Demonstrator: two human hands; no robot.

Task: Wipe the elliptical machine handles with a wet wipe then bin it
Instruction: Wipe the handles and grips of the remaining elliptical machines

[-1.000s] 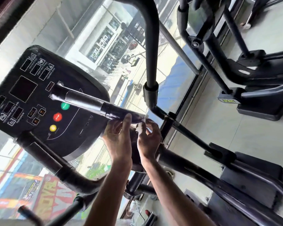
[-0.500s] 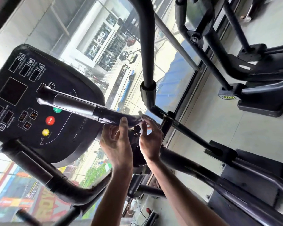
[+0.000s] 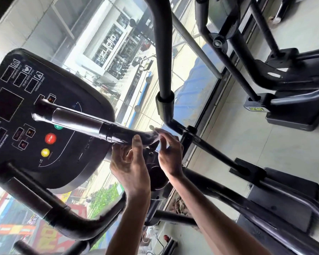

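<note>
Your left hand is cupped under the black end of the fixed handle, thumb flat on its front and fingers curled round the back, so it's gripping the bar. Your right hand sits just beside it at 3 o'clock, fingertips pinched narrow at the handle's tip. A small pale scrap of the wet wipe pokes out there at 12 o'clock of those fingers, and most of it is hidden tbh. The handle runs off toward 10 o'clock across the console, with the red button and yellow button below it. The swing arm stands at 12 o'clock from your hands, and a second machine sits off at 2 o'clock.
</note>
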